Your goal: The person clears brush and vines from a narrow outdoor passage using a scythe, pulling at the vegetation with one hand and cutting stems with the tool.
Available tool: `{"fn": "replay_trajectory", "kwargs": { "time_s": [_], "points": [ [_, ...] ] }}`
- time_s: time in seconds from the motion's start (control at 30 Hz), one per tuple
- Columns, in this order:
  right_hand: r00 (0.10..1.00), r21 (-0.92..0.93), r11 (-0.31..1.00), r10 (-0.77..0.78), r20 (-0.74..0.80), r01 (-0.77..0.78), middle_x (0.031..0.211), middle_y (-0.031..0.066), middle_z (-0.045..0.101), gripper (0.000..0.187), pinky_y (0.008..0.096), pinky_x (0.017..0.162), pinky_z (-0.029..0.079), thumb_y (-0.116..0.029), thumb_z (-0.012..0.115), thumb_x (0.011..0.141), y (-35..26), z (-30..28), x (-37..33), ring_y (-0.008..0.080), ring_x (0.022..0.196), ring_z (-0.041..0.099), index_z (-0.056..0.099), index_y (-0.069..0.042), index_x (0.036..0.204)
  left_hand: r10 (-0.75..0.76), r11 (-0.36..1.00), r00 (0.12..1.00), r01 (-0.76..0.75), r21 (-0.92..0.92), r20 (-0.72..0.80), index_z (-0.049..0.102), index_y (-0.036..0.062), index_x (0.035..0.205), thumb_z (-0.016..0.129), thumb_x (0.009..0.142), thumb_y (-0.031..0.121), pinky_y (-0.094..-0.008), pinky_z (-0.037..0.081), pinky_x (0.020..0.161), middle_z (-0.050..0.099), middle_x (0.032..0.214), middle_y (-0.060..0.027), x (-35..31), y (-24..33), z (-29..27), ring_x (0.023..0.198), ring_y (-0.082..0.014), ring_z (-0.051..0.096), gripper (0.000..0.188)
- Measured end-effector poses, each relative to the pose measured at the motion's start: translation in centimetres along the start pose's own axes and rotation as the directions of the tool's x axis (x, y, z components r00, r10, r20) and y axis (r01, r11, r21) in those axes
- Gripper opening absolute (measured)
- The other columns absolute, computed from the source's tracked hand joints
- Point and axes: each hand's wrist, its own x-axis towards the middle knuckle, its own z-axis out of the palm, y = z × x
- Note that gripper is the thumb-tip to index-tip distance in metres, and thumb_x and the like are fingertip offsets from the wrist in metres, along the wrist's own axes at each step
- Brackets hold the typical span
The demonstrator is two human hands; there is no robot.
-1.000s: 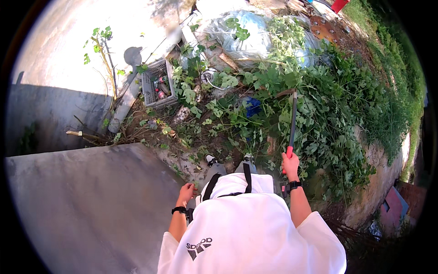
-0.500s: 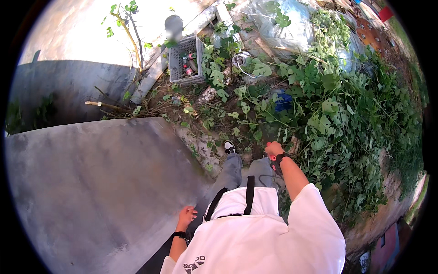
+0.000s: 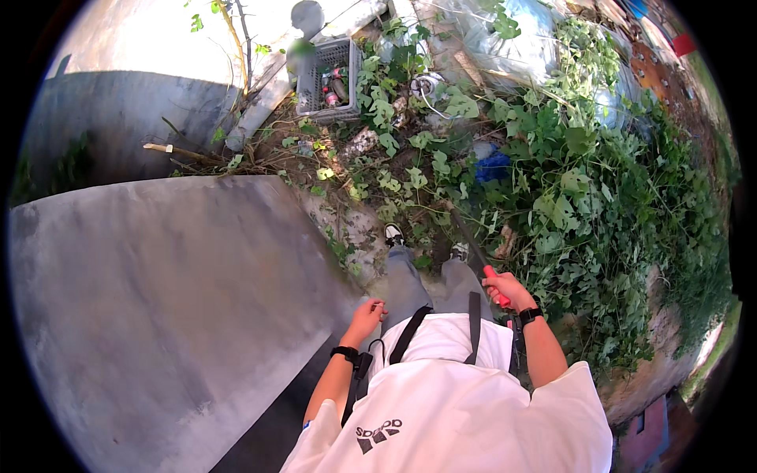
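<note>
My right hand (image 3: pixel 514 291) is closed around the red handle of a long tool (image 3: pixel 471 243). Its thin dark shaft slants up and left in front of my shoes, and its far end lies among leaves, so the shape of that end is unclear. Beside my left thigh hangs my left hand (image 3: pixel 368 317), its fingers curled in with nothing visible in them. Leafy green vines (image 3: pixel 564 205) sprawl to the right of the tool. A blue plastic piece (image 3: pixel 493 167) pokes out from under the leaves.
A large grey concrete slab (image 3: pixel 173 307) fills the left side. Ahead stands a grey plastic crate (image 3: pixel 359 67) with bottles in it. Cut branches (image 3: pixel 185 152) stick out beside the slab. Clear plastic sheeting (image 3: pixel 505 47) covers a heap at the far right.
The tool's shaft has come into view ahead of my right hand, which has moved right and down. My left hand has risen and moved right. The view has shifted slightly.
</note>
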Motion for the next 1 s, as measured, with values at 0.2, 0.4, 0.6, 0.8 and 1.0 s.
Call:
{"fn": "replay_trajectory", "kwargs": {
  "time_s": [0.2,0.4,0.6,0.8,1.0],
  "points": [
    [0.996,-0.05,0.995,-0.088,-0.031,0.086,0.064,-0.005,0.047,0.012,0.0186,0.038,0.032,-0.007,0.062,0.09,-3.8,2.5,-0.5,0.002,0.045,0.04,0.051,-0.004,0.087,0.004,0.999,1.0,-0.004,-0.041,0.013,0.061,-0.0001,0.117,0.054,0.099,0.022,-0.0312,0.054,0.07,0.071,0.096,-0.0122,0.1,-0.1,0.9,0.077,-0.0163,0.066,0.029],
    [0.974,-0.049,0.973,-0.226,0.02,0.227,0.065,-0.0056,0.046,0.019,0.0161,0.038,0.029,-0.016,0.062,0.095,-7.1,4.6,-12.7,0.0002,0.046,0.038,0.058,-0.001,0.105,-0.067,0.993,0.996,0.061,-0.097,-0.065,0.062,-0.0014,0.115,0.054,0.098,0.023,-0.0322,0.054,0.065,0.072,0.094,-0.013,1.6,-2.8,-0.8,0.07,-0.0174,0.066,0.031],
    [0.758,0.439,0.669,-0.65,-0.046,0.6,0.065,-0.0045,0.038,0.033,0.0169,0.034,0.026,-0.022,0.057,0.1,-7.7,1.0,-22.8,0.0017,0.044,0.033,0.05,0.0,0.124,-0.022,0.997,0.994,0.014,-0.071,-0.108,0.063,-0.0034,0.111,0.055,0.095,0.024,-0.0329,0.053,0.061,0.073,0.089,-0.0133,4.1,-4.8,-1.7,0.064,-0.0182,0.066,0.033],
    [0.302,0.578,-0.023,-0.835,-0.46,0.816,0.066,-0.0036,0.035,0.028,0.019,0.044,0.034,-0.016,0.054,0.102,-8.9,-7.9,-24.6,0.0051,0.051,0.034,0.053,0.005,0.12,0.024,0.997,0.996,-0.03,-0.069,-0.083,0.063,-0.0027,0.112,0.056,0.096,0.023,-0.0325,0.055,0.065,0.073,0.091,-0.0131,4.9,-3.2,-0.4,0.07,-0.0188,0.068,0.031],
    [0.554,0.633,0.012,-0.497,-0.668,0.774,0.062,-0.0041,0.038,0.03,0.0194,0.043,0.037,-0.008,0.053,0.098,1.4,-10.6,-20.4,0.0063,0.048,0.036,0.035,-0.013,0.075,-0.007,0.993,0.996,-0.003,-0.116,-0.087,0.064,-0.0009,0.111,0.055,0.097,0.023,-0.0324,0.055,0.064,0.072,0.09,-0.0129,3.8,-3.7,0.9,0.069,-0.0188,0.067,0.029]
  ]
}}
